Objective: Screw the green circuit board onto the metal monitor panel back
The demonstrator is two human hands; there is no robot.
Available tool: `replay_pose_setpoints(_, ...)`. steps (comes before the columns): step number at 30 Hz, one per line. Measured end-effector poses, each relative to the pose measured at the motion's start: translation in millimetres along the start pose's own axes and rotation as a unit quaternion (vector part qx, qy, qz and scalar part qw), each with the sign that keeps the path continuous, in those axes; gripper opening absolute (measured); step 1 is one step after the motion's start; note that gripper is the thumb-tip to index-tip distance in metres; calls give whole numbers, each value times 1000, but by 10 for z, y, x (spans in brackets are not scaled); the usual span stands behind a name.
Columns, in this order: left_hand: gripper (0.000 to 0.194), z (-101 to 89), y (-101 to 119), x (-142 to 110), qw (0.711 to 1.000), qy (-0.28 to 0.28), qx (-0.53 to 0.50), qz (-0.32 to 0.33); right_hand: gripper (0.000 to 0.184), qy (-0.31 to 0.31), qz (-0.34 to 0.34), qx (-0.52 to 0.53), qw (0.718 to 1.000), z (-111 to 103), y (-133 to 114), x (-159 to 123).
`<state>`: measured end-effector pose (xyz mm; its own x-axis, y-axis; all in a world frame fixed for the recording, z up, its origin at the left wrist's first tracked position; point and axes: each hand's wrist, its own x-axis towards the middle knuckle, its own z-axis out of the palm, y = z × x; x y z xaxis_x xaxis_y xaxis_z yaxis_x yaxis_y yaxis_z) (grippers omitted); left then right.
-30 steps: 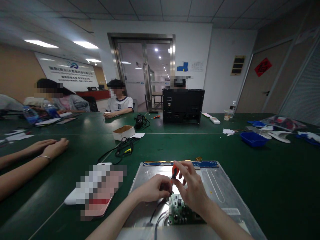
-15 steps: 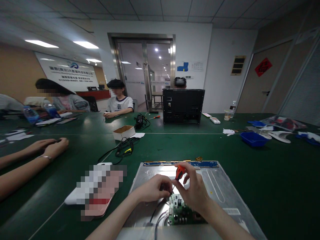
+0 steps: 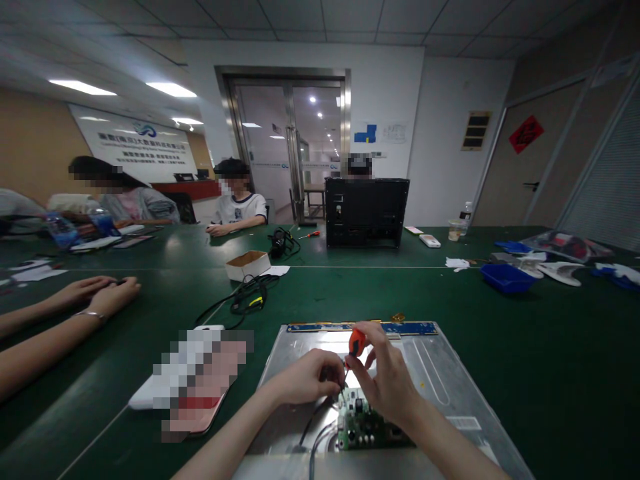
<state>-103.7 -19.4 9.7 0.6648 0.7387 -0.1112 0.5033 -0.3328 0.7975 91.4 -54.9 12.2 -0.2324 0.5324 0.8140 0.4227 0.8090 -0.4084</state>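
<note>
My right hand (image 3: pixel 387 373) is closed round the red and black handle of a small screwdriver (image 3: pixel 357 342), held nearly upright. Its thin shaft points down to the upper left corner of a green circuit board (image 3: pixel 353 420). My left hand (image 3: pixel 315 379) is pinched beside the shaft near the tip; what its fingers hold is too small to make out. Under both hands lies the metal back of a flat display panel (image 3: pixel 430 360), with a blue circuit strip (image 3: pixel 417 328) along its far edge. Black cables (image 3: pixel 315 453) run from below the left fingers across the panel.
Left of the panel lie two phones, one white (image 3: pixel 150 390) and one pink (image 3: pixel 205 417). Beyond are black cables (image 3: pixel 249 293), an open box (image 3: pixel 247 265) and a black monitor casing (image 3: pixel 367 213). A blue tray (image 3: pixel 507 278) sits right. A co-worker's hands (image 3: pixel 107 297) rest at left.
The screwdriver handle has turned and tilted slightly in my right hand, with the fingers shifted a little. My left hand has hardly moved.
</note>
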Motion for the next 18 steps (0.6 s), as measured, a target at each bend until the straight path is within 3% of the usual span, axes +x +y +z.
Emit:
replay_pose_setpoints(8, 13, 4, -38, 4, 1000, -9, -8, 4, 50, -29, -7, -9, 1000, -22, -57, 37)
replay_pose_setpoints(18, 12, 1, 8, 2, 1000, -3, -12, -3, 49, -7, -16, -25, 1000, -20, -52, 28)
